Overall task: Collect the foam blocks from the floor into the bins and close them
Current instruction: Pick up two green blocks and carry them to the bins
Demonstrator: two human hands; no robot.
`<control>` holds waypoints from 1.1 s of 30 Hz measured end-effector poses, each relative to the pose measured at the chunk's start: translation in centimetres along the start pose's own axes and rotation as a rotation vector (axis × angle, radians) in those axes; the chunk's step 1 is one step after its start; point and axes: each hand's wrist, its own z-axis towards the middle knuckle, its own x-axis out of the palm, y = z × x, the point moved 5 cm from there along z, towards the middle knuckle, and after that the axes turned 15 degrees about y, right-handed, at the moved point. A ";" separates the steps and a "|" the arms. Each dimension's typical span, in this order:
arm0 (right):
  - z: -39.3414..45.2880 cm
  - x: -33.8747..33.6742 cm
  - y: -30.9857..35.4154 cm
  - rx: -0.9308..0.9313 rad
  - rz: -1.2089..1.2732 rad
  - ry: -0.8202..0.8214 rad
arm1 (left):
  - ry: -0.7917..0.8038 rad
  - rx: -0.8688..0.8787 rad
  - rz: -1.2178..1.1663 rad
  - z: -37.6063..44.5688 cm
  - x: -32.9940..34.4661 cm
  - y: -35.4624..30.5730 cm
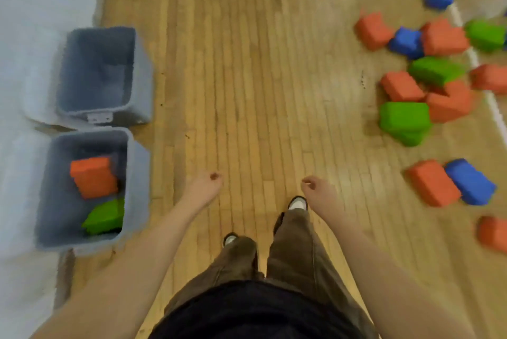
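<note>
Standing between bins and blocks, the left hand (204, 187) and right hand (319, 190) hang loosely curled, holding nothing. Near bin (131, 187) at 9 o'clock holds an orange block (93, 176), long axis toward 12 o'clock, and a green block (105, 216). Scattered blocks (428, 86) lie at 2 o'clock.
</note>
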 end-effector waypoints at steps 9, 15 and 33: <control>-5.9 -16.5 -23.2 0.296 0.497 -0.342 | 0.275 0.162 0.396 12.4 20.7 -26.9; -7.5 -28.8 -31.0 0.345 0.583 -0.473 | 0.426 0.287 0.563 14.5 32.7 -41.4; 19.9 -61.0 -32.5 0.158 0.443 -0.451 | 0.285 0.397 0.736 40.0 36.7 -69.5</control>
